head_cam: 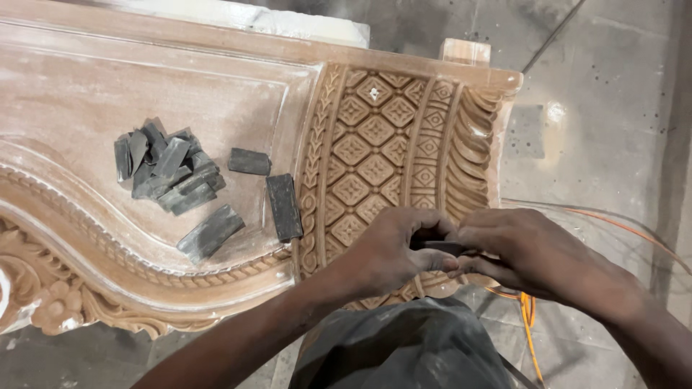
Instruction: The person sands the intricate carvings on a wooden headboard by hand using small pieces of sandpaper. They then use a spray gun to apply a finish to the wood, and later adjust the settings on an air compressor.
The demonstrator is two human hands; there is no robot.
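Lying on a dusty concrete floor (605, 108), carved stone panel (216, 94).

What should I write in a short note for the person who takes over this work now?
Left hand and right hand: both pinch one dark strip at the panel's lower right edge, over the diamond carving.
Strips: a pile on the flat field, three loose pieces beside it.
Done: cannot tell; dust covers the panel.
Left: cannot tell from this view.
Orange cable lies on the floor, right.
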